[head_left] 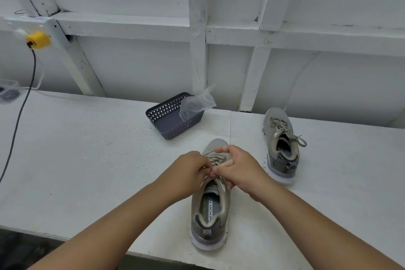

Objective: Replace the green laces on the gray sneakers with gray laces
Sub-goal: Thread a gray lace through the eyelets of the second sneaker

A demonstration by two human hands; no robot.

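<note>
Fingers [206, 165] of left hand [188, 171] & right hand [237, 167] pinch gray laces [215, 160] over near sneaker [210, 208], mid-worktop [87, 149]. 2nd sneaker [281, 144], laced, sits to its right; dark basket [173, 116] w/ plastic bag [196, 104] behind.

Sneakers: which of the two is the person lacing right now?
The near sneaker, heel toward the camera; both the left hand and right hand pinch its laces. The far sneaker sits untouched, right.

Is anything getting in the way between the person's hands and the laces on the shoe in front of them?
Nothing visible does. The left hand and right hand already pinch the laces over the near shoe. The basket and the other shoe sit apart, farther back.
</note>
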